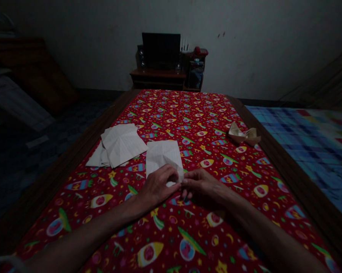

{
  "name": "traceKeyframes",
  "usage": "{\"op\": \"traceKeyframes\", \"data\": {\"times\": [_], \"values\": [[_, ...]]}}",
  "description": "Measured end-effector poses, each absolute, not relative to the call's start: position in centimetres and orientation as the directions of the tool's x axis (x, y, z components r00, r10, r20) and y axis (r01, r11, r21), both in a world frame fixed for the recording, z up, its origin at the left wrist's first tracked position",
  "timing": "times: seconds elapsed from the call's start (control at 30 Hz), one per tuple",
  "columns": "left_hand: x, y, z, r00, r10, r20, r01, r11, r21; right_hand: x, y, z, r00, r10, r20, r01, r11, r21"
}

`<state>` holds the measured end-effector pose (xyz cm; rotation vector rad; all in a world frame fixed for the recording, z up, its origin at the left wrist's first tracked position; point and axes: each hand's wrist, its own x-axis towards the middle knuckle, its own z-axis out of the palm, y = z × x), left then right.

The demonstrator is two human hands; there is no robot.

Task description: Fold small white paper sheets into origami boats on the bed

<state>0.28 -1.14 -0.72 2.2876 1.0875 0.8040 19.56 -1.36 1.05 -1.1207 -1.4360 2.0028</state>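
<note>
A creased sheet of paper (162,151) lies on the red patterned cloth in front of me, its near right corner lifted between my hands. My left hand (161,184) rests over the sheet's near edge, thumb and fingers pinching close to that corner. From the other side my right hand (201,182) grips the same corner between thumb and fingers. Fingertips of both hands nearly meet there, and the fold itself is partly hidden. To the left sits a stack of creased paper sheets (122,142). Farther right stands a folded paper shape (244,134) with pointed ends.
The red cloth (205,242) covers a long table with dark wooden edges (276,155). Beyond its far end stands a desk (159,75) with a black monitor (161,49) and speakers. A blue checked surface (298,148) lies on the right, dark furniture (31,72) on the left.
</note>
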Motion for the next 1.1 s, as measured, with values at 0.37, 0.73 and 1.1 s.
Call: {"op": "traceKeyframes", "data": {"times": [0.37,0.73,1.1], "values": [[0.2,-1.1,-0.8,0.506,0.817,0.277,0.544,-0.551,0.633,19.5,-1.2,0.6,-0.597,0.718,-0.359,0.045,-0.417,-0.908],[0.3,-1.4,-0.2,0.531,0.787,0.314,0.553,-0.602,0.576,18.0,-2.0,0.2,-0.411,0.834,-0.369,0.16,-0.333,-0.929],[-1.4,-0.7,2.4,0.579,0.573,0.581,0.608,-0.778,0.161,18.1,-1.8,0.2,-0.374,0.842,-0.388,0.185,-0.342,-0.921]]}}
